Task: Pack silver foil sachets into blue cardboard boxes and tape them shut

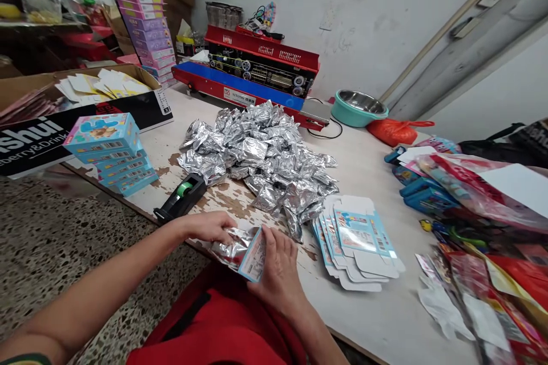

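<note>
At the table's near edge my right hand (280,268) is wrapped round a small light-blue printed box (253,256). My left hand (212,227) grips a silver foil packet (231,248) at the box's left end; how far the packet is inside the box I cannot tell. Beyond both hands lies a heap of silver foil packets (261,154). To the right is a fanned pile of flattened light-blue boxes (357,239). A black tape dispenser (182,197) with green tape sits left of the heap, beside a stack of made-up blue boxes (113,151).
Behind the heap stands a red sealing machine (257,68) with a blue belt. A turquoise basin (359,108) and a red plastic bag (394,131) are at the back right. Packaging bags (492,182) crowd the right side. A black carton (98,120) holds cards at left.
</note>
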`<state>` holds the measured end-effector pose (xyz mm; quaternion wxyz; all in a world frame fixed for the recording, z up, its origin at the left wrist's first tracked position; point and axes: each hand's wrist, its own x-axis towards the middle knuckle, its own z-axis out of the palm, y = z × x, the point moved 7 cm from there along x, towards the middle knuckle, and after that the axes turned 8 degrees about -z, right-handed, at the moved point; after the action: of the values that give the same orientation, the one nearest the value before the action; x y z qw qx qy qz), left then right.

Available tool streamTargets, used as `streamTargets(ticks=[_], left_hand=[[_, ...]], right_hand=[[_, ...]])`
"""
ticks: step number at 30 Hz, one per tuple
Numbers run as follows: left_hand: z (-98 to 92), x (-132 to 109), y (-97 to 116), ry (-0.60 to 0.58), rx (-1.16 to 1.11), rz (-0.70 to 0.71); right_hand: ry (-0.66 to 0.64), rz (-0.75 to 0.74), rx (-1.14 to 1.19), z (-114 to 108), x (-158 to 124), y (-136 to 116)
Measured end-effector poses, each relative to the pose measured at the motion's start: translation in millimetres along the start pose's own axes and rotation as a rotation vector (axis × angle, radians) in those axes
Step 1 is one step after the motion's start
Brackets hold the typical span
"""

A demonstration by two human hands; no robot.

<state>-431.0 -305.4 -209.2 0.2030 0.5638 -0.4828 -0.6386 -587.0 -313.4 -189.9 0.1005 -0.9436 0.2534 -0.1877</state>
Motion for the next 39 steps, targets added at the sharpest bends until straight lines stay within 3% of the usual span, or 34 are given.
streamTargets(ticks=[3, 7, 8, 11, 12, 13, 16, 20, 24, 27, 33, 37, 39], left_hand=[[10.8, 12, 4, 0.107, -0.052, 0.030], [25.9, 8, 19, 0.198, -0.248, 0.176], [23.9, 2, 21, 0.313, -0.296, 0.225], [15.6, -30, 10, 0.878, -0.288, 0.284], [20.3, -36, 3, 0.947, -0.288, 0.262], [27.4, -35, -4, 0.926, -0.320, 0.231], [44.8, -25, -23, 0.707, -0.485, 0.192], [45.6, -24, -44, 0.601, -0.654, 0.198], [64.2, -18, -73, 0.522, -0.684, 0.088], [78.6, -13, -87, 0.493, -0.685, 0.015], [63.8, -23, -81, 0.557, -0.813, 0.120], [49.1, -31, -62, 0.491, -0.404, 0.093], [46.4, -33, -50, 0.413, -0.209, 0.101]], right_hand=[[0.038, 0.000, -0.020, 8, 3, -6], [0.198, 0.158, -0.018, 8, 7, 5], [0.240, 0.235, 0.008, 7, 7, 10], [0.321, 0.495, 0.147, 3, 6, 25], [0.323, 0.552, 0.202, 3, 6, 27], [0.318, 0.583, 0.258, 3, 5, 28], [0.256, 0.544, 0.507, 8, 2, 25], [0.086, 0.535, 0.970, 30, -21, 19], [0.052, 0.576, 0.984, 46, -50, 16], [0.054, 0.544, 0.955, 53, -55, 11], [0.132, 0.742, 1.240, 59, -50, 16], [-0.067, 0.701, 1.226, 60, -39, 8], [-0.011, 0.649, 1.145, 51, -34, 7]])
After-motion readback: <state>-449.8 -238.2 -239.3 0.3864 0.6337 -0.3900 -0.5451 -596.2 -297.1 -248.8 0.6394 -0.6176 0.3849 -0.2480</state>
